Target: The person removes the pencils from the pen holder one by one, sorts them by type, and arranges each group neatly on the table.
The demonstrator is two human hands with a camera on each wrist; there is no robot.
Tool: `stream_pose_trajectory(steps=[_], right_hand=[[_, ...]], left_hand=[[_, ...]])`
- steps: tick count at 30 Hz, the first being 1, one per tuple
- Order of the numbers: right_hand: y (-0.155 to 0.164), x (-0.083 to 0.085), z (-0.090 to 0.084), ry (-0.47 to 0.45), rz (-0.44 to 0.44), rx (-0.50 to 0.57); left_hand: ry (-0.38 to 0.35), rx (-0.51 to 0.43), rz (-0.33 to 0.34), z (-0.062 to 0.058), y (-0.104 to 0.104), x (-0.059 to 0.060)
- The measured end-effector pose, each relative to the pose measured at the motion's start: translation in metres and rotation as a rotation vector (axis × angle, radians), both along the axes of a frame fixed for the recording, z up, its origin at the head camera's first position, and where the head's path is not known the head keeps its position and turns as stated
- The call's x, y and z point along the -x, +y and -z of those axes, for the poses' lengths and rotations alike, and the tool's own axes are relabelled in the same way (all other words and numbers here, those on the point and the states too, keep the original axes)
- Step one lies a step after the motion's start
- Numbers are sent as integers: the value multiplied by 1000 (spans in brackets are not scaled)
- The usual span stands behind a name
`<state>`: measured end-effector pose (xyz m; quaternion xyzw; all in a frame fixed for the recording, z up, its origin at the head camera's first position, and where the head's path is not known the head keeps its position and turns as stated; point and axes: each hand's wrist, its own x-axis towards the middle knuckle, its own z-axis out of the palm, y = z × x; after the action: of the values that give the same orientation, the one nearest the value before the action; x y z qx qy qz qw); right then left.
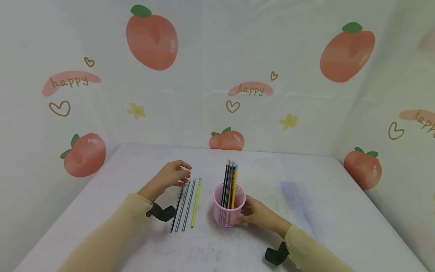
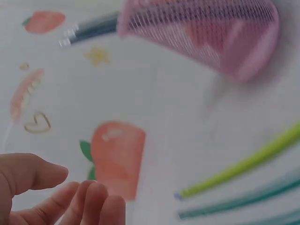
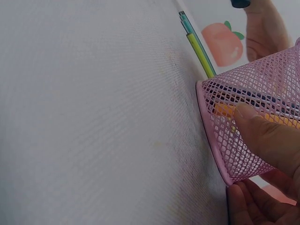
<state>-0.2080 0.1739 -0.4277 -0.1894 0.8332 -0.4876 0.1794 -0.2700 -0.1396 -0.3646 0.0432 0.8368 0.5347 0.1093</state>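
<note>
The right hand [image 1: 259,215] grips the pink mesh cup [image 1: 228,211]; the left hand [image 1: 171,175], loosely curled, hovers over loose pencils [image 1: 187,204].

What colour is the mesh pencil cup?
Pink; the mesh cup shows best in the right wrist view.

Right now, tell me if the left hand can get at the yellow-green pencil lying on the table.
Probably yes. The left hand hovers over the far ends of the loose pencils, holding nothing, and the yellow-green pencil lies outermost in that row. Nothing lies on it; the pink mesh cup, held by the right hand, stands apart.
</note>
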Motion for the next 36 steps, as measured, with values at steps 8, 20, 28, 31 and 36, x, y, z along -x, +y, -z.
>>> stream_pose_trajectory(steps=[8,20,28,31,36], right_hand=[[1,0,2,9,3,10],[1,0,3,10,6,17],[1,0,2,12,-3,26],[1,-1,1,10,-6,25],[1,1,2,7,-14,34]], left_hand=[[116,-129,147,-21,30,-20],[154,-215,211,-18,62,-32],[113,-182,221,-9,74,-32],[92,-164,216,-6,77,-30],[68,-139,213,-1,82,-28]])
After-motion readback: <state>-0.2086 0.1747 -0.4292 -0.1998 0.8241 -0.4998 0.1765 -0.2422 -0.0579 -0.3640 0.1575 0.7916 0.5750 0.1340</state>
